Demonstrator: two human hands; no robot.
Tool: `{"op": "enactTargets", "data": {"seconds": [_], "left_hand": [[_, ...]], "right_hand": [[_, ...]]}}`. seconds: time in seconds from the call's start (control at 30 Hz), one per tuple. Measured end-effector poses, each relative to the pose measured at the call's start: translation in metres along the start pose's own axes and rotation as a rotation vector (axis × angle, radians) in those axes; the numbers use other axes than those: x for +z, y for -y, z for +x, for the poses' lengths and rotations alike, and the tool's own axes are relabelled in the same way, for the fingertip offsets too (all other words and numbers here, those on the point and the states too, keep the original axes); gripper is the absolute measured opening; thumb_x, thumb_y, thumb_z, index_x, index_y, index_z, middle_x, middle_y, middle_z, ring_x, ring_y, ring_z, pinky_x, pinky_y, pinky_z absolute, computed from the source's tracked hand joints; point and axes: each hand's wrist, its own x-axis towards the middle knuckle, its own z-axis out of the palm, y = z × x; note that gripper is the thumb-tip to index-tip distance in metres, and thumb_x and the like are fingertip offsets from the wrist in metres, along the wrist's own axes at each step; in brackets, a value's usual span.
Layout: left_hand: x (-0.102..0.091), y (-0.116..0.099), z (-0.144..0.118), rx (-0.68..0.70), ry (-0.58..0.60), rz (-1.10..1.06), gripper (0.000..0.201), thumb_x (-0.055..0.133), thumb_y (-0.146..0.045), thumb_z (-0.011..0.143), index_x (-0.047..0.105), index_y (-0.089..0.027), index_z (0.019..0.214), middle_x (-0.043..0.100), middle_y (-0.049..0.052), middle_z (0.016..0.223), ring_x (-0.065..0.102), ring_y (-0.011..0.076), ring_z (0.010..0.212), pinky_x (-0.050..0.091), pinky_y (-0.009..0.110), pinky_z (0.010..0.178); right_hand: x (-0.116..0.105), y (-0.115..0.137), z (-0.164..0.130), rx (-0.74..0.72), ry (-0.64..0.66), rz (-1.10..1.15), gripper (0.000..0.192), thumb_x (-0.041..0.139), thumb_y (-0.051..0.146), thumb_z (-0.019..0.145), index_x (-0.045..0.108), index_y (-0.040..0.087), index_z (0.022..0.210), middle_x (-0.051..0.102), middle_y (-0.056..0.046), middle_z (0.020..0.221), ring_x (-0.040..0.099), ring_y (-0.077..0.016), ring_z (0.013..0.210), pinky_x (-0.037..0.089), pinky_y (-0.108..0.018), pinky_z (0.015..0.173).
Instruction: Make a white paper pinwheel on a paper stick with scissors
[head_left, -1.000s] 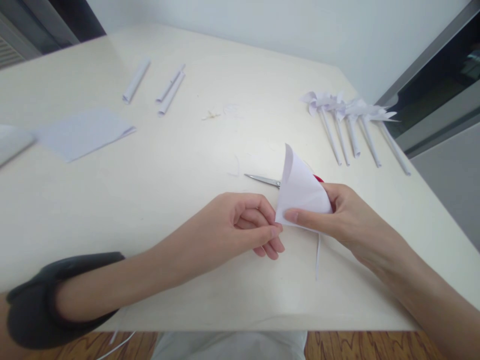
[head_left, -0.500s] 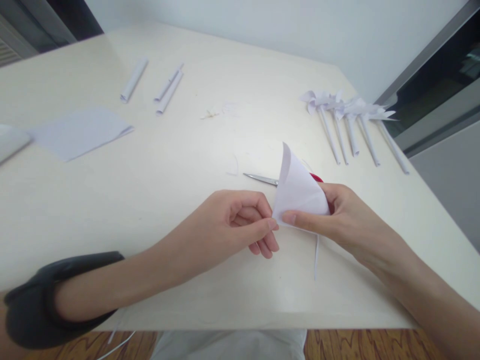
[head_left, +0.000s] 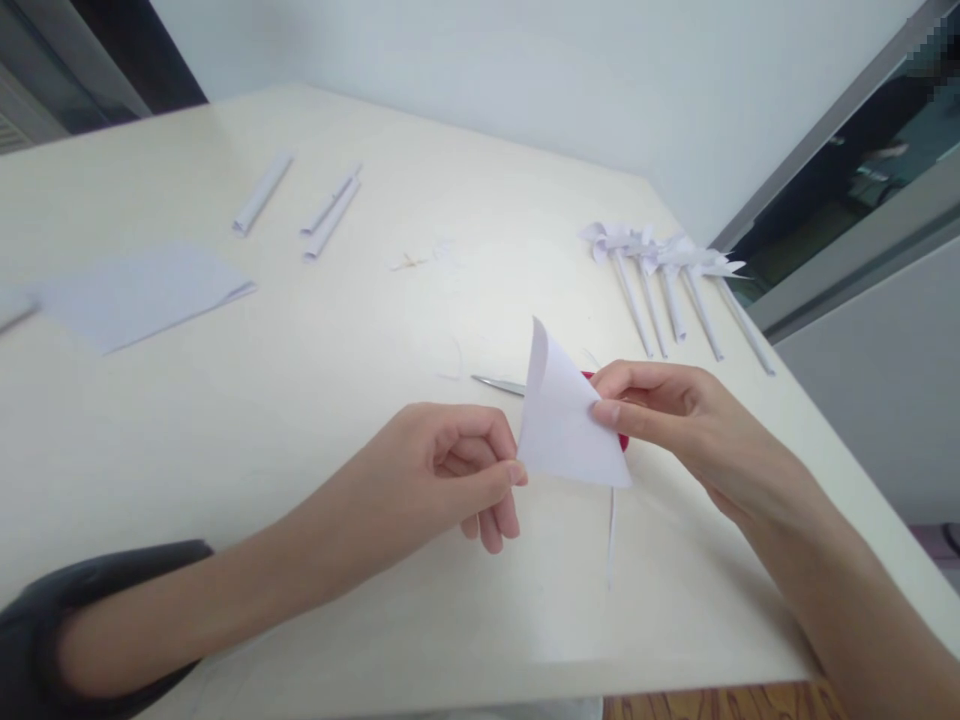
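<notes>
Where it gripped the base, the right hand (head_left: 679, 420) now pinches the folded paper's (head_left: 559, 425) edge.

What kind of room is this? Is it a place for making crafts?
Probably a plain room used as a craft spot. On the cream table lie scissors, a row of finished paper pinwheels and rolled paper sticks, and both hands hold a folded white paper.

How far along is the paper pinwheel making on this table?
Done: several finished pinwheels lie at the far right. In hand: both the left hand and right hand pinch a folded paper triangle above the scissors. Left: three rolled sticks and folded sheets lie unused.
</notes>
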Motion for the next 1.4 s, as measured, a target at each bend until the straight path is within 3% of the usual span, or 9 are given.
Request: {"op": "enactTargets", "data": {"seconds": [0.23,0.47,0.57,0.7,0.9,1.03,1.27,1.4], "left_hand": [[-0.003,-0.002,0.000,0.006,0.012,0.031,0.020,0.055,-0.024,0.084,0.052,-0.018,0.065,0.069,-0.001,0.061,0.063,0.0115,0.054,0.047,0.020,0.052],[-0.006,-0.001,0.001,0.010,0.008,0.055,0.022,0.054,-0.028,0.084,0.051,-0.018,0.064,0.069,0.001,0.059,0.062,0.0122,0.051,0.045,0.021,0.050],[-0.007,0.000,0.002,0.012,0.004,0.028,0.021,0.055,-0.028,0.083,0.051,-0.018,0.065,0.069,0.001,0.059,0.062,0.0122,0.050,0.044,0.021,0.048],[-0.007,0.002,0.005,0.010,0.014,-0.017,0.021,0.057,-0.026,0.082,0.051,-0.017,0.065,0.069,0.001,0.056,0.061,0.0114,0.048,0.043,0.019,0.046],[-0.005,0.003,0.003,0.009,0.039,-0.028,0.021,0.057,-0.026,0.082,0.050,-0.017,0.064,0.068,0.000,0.054,0.061,0.0112,0.046,0.042,0.019,0.045],[-0.005,0.001,0.000,-0.004,0.049,-0.018,0.020,0.057,-0.026,0.082,0.051,-0.017,0.065,0.068,0.001,0.056,0.061,0.0111,0.047,0.042,0.020,0.047],[-0.006,-0.002,-0.002,-0.005,0.110,-0.002,0.017,0.056,-0.026,0.083,0.054,-0.016,0.070,0.069,0.002,0.058,0.061,0.0111,0.049,0.043,0.021,0.048],[-0.004,0.001,0.000,-0.002,0.113,0.013,0.016,0.056,-0.025,0.083,0.055,-0.016,0.069,0.069,0.001,0.057,0.060,0.0105,0.048,0.043,0.020,0.047]], "right_hand": [[0.002,-0.001,0.001,0.036,-0.056,0.024,0.024,0.069,0.031,0.076,0.055,0.017,0.064,0.055,0.002,0.064,0.051,-0.0101,0.063,0.038,-0.025,0.058],[0.001,-0.001,0.001,-0.042,-0.147,-0.074,0.026,0.069,0.033,0.075,0.057,0.017,0.059,0.054,0.001,0.064,0.054,-0.0142,0.065,0.040,-0.029,0.061],[-0.005,0.000,0.002,-0.089,-0.125,-0.051,0.023,0.065,0.033,0.079,0.064,0.017,0.064,0.059,-0.001,0.073,0.057,-0.0148,0.074,0.042,-0.028,0.068],[-0.011,0.000,0.003,-0.078,-0.118,0.002,0.017,0.066,0.034,0.079,0.066,0.018,0.074,0.062,0.000,0.074,0.058,-0.0129,0.073,0.043,-0.026,0.067],[-0.002,-0.004,0.005,-0.046,-0.060,0.066,0.021,0.066,0.031,0.078,0.057,0.017,0.067,0.054,0.004,0.056,0.053,-0.0114,0.061,0.038,-0.026,0.060],[0.000,-0.007,0.005,-0.072,-0.097,-0.010,0.020,0.063,0.032,0.080,0.055,0.017,0.070,0.053,0.003,0.058,0.048,-0.0102,0.057,0.036,-0.026,0.057],[-0.006,-0.004,0.003,-0.022,0.061,0.026,0.020,0.066,0.035,0.077,0.063,0.016,0.075,0.057,-0.001,0.075,0.051,-0.0120,0.067,0.040,-0.027,0.061],[-0.005,-0.004,0.002,-0.004,0.052,0.083,0.021,0.070,0.033,0.073,0.059,0.015,0.068,0.056,-0.001,0.073,0.050,-0.0110,0.065,0.041,-0.026,0.059]]}}
